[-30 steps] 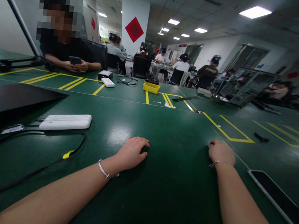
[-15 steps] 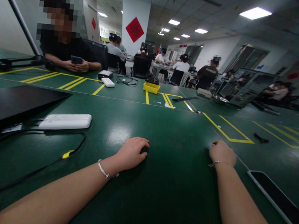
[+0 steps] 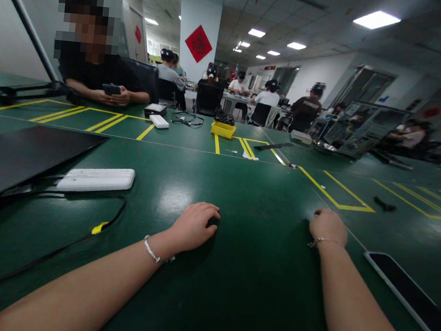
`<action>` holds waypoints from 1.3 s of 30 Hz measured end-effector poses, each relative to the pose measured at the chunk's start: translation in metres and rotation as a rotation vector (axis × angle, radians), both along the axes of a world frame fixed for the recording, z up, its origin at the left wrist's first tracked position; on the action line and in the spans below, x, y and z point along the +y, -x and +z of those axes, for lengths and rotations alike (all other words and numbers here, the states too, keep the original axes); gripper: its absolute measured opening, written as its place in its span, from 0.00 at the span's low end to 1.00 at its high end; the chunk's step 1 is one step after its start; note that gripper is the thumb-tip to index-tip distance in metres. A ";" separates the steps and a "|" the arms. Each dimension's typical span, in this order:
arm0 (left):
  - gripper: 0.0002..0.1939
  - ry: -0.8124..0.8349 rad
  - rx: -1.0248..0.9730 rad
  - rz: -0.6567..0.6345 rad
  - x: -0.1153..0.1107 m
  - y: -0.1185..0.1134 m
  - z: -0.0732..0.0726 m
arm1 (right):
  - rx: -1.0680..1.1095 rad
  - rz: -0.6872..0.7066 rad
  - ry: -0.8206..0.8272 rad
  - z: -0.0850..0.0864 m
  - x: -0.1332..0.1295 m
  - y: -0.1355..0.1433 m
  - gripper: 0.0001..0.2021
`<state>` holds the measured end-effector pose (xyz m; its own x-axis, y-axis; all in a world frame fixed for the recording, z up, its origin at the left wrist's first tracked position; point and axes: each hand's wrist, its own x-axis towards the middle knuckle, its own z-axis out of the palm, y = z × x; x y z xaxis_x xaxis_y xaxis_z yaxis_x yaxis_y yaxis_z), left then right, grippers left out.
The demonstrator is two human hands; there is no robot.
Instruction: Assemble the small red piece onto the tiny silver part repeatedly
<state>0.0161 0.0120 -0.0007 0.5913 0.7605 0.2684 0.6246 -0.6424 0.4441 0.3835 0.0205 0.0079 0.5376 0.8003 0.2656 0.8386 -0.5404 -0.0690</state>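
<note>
My left hand [image 3: 195, 226] rests on the green tabletop [image 3: 249, 272], fingers loosely curved and the thumb apart from them, with nothing in its grasp. A white power bank [image 3: 100, 179] lies to its left, by a black cable with a yellow tag [image 3: 100, 228]. Farther right, my right hand [image 3: 328, 226] lies on the table, its fingers curled into a loose fist; I see no object in it. The nearest thing to it is a phone [image 3: 407, 293] with a dark screen, lying to the right of the forearm.
A flat black panel [image 3: 22, 159] slants over the left edge. Across the table, a person [image 3: 96, 78] holds a phone [image 3: 111, 89]. Beyond yellow tape markings stand a yellow bin [image 3: 223, 129], a small white box [image 3: 159, 121] and an open metal computer case [image 3: 368, 129].
The black panel at the left has shifted slightly, and its surface looks lighter. The person opposite has tipped their phone flatter. Both my hands have stayed in place.
</note>
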 end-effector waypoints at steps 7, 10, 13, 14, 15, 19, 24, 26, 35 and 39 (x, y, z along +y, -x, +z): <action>0.16 0.082 -0.079 0.057 -0.001 -0.001 0.004 | 0.247 0.624 -0.225 0.019 0.001 0.107 0.09; 0.20 0.136 -0.147 0.066 -0.001 -0.002 0.004 | 0.774 0.816 -0.093 0.013 -0.007 0.171 0.10; 0.18 0.150 -0.157 0.042 -0.002 -0.002 0.004 | 1.147 0.893 -0.002 0.004 -0.015 0.206 0.10; 0.16 0.149 -0.149 0.032 -0.002 -0.002 0.004 | 1.237 0.881 0.009 0.001 -0.017 0.211 0.10; 0.15 0.148 -0.143 0.024 -0.003 -0.002 0.004 | 1.311 0.856 0.017 0.000 -0.018 0.213 0.10; 0.10 0.148 -0.136 0.007 -0.004 -0.002 0.005 | 1.435 0.775 0.062 -0.001 -0.018 0.210 0.12; 0.05 0.159 -0.128 0.046 -0.004 -0.001 0.006 | 1.291 0.840 0.198 0.010 -0.016 0.202 0.11; 0.06 0.175 -0.147 0.061 -0.003 -0.001 0.006 | 1.018 0.840 0.157 0.016 -0.012 0.185 0.12; 0.06 0.217 -0.192 0.096 0.000 0.002 0.003 | -0.045 -0.009 0.289 0.013 0.001 0.020 0.17; 0.07 0.219 -0.189 0.094 0.000 0.002 0.003 | -0.016 -0.037 0.357 0.010 0.000 0.010 0.13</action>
